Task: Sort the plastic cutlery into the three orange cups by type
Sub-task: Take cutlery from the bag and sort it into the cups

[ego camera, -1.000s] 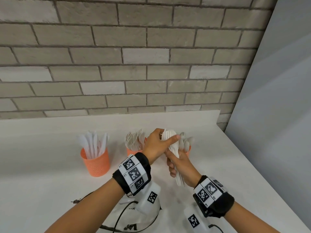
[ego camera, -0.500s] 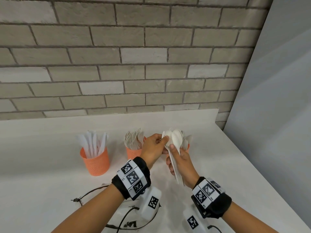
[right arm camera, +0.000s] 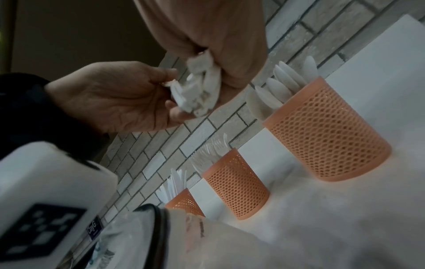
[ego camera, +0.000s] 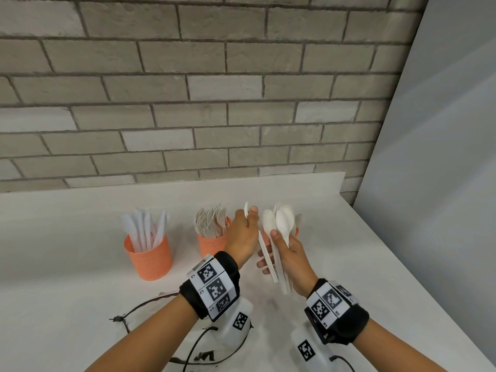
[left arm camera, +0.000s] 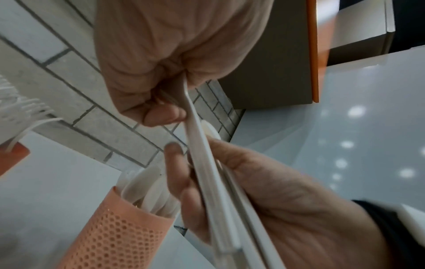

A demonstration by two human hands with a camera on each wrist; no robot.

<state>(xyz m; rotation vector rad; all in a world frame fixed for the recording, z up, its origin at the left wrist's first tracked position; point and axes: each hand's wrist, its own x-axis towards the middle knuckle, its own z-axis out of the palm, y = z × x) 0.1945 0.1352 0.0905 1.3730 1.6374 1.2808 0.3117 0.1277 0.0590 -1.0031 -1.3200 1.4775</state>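
Three orange mesh cups stand on the white table (ego camera: 67, 264): the knife cup (ego camera: 149, 259) on the left, the fork cup (ego camera: 212, 244) in the middle, and the spoon cup (right arm camera: 326, 134) on the right, mostly hidden behind my hands in the head view. My right hand (ego camera: 279, 237) grips a bundle of white spoons (ego camera: 281, 224) upright by the handles, above the spoon cup. My left hand (ego camera: 251, 213) pinches a single spoon (left arm camera: 195, 136) near its bowl, and its handle slants down against the bundle.
Black cables (ego camera: 134, 315) lie on the table in front of me. A brick wall (ego camera: 214, 103) runs behind the cups. A grey panel (ego camera: 429, 183) stands at the right, past the table's right edge.
My left hand was touching the top of the spoon bundle. It has drawn one spoon's bowl out to the left, apart from the others. The right hand stays in place.
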